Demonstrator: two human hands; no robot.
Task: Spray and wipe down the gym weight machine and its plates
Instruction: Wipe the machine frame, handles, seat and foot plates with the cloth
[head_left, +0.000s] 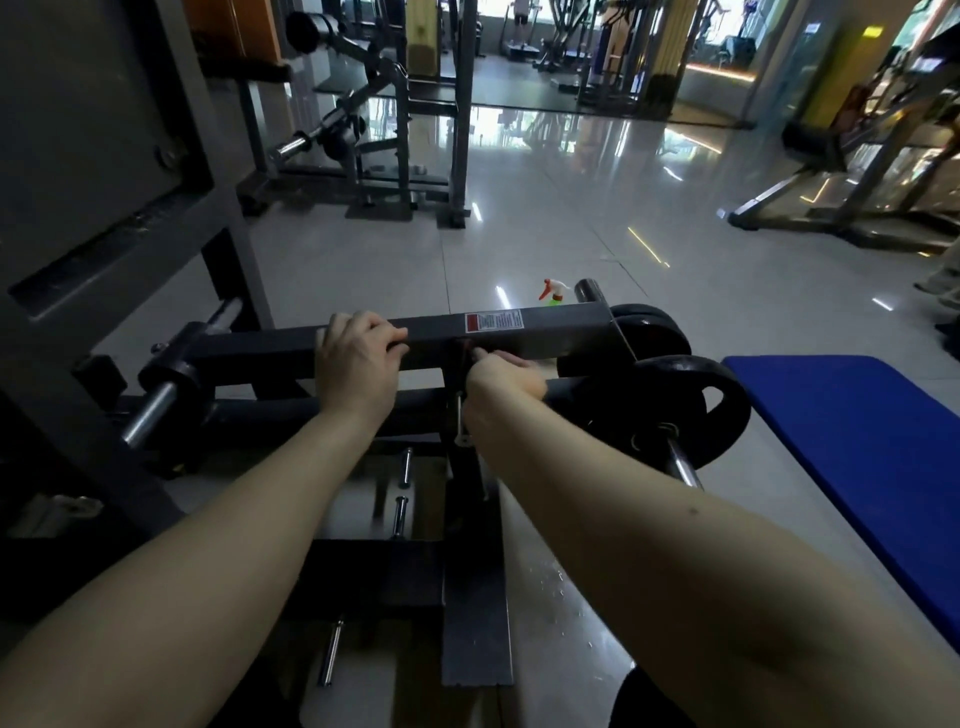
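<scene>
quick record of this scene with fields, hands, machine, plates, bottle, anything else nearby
left hand: grips the top edge of the gray beam, fingers curled over it
right hand: lower, fingers reaching just under the beam; whether it holds anything is unclear
spray bottle: behind the beam, only its top shows, untouched
weight plates: black, at the machine's right end
sticker: red and white, on the beam's face
blue mat: right of the plates
</scene>
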